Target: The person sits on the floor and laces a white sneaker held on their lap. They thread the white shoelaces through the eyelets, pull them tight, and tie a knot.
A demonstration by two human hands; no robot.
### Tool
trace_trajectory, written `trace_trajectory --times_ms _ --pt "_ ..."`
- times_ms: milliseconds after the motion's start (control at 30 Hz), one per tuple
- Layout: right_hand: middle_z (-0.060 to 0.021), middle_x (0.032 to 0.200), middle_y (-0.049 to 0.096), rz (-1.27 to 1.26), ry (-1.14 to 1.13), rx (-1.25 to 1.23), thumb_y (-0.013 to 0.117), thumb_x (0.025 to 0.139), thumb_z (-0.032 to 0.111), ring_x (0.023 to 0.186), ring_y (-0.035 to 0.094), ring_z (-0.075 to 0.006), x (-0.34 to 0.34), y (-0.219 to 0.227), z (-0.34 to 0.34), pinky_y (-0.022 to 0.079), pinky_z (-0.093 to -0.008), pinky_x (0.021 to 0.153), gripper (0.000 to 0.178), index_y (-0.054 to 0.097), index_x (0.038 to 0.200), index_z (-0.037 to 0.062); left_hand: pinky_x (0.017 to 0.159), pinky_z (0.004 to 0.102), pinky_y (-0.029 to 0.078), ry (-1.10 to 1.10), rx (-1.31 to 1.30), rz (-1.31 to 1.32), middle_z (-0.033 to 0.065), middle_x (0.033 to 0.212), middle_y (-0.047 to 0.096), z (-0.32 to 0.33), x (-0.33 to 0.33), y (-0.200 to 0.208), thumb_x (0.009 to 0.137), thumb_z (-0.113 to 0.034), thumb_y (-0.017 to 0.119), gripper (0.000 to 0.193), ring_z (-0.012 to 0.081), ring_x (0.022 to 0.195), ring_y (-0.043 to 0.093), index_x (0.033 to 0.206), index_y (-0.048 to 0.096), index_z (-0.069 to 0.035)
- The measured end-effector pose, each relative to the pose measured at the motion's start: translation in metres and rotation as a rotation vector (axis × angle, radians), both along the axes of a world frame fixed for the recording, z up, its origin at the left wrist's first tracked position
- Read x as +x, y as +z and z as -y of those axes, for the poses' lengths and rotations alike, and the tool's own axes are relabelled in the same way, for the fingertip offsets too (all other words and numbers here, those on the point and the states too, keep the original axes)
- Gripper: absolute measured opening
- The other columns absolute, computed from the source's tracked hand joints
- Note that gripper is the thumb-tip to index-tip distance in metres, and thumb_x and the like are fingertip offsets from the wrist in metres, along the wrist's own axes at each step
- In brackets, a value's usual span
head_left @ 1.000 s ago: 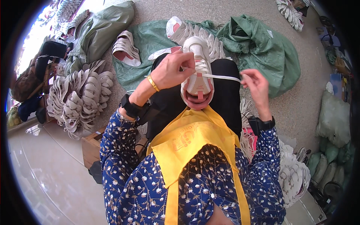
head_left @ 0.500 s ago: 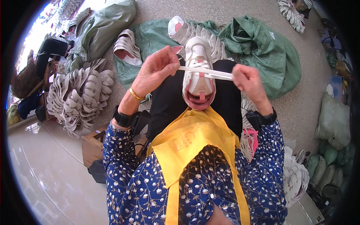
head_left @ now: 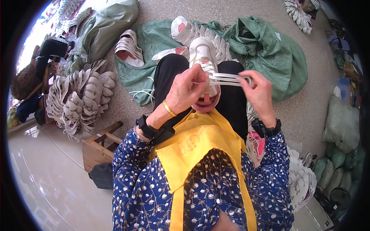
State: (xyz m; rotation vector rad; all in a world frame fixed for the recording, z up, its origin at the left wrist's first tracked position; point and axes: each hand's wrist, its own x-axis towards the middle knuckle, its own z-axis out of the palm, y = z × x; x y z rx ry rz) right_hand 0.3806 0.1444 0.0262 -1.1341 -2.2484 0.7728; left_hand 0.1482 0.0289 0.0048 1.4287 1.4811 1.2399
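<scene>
A white and pink shoe upper (head_left: 203, 54) stands between my knees, its pink-lined opening toward me and white lacing across its front. White shoelace (head_left: 225, 76) runs in several strands from the shoe's middle out to my right hand. My right hand (head_left: 257, 91) pinches these strands between thumb and fingers, right of the shoe. My left hand (head_left: 187, 87) is closed over the shoe's left side, fingertips pinched on a piece of the lace. It hides part of the shoe's eyelets and tongue.
More white uppers lie on a green sack (head_left: 144, 38) beyond my knees. A full green sack (head_left: 281, 57) sits at far right. A heap of nested uppers (head_left: 83, 98) lies to the left. Nearer, a wooden stool (head_left: 96, 150) stands at my left.
The lace was stretched straight between my spread hands. My left hand has moved right and down to the shoe, and the lace now hangs in loops from my right hand.
</scene>
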Motion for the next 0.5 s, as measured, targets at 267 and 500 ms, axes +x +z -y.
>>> trace_trajectory --times_ms 267,500 --pt "-0.0076 0.093 0.073 -0.331 0.313 -0.699 0.068 0.091 -0.002 0.071 0.069 -0.0127 -0.05 -0.01 0.029 0.058 -0.0277 0.065 0.014 0.067 0.105 -0.0028 0.066 0.0317 0.052 0.005 0.028 -0.008 0.0102 0.079 0.062 0.007 0.002 -0.001 0.084 0.001 0.072 0.02 0.0228 0.073 0.066 0.092 0.054 -0.001" --pt "-0.0114 0.079 0.064 -0.006 0.196 -0.137 0.073 0.084 0.005 0.064 0.063 -0.0255 -0.047 -0.012 0.028 0.049 -0.0371 0.059 0.01 0.065 0.089 0.0009 0.066 0.0328 0.047 0.069 0.136 -0.227 0.0078 0.079 0.055 0.013 0.001 -0.014 0.077 0.0 0.076 0.024 0.0235 0.073 0.057 0.088 0.055 -0.002"
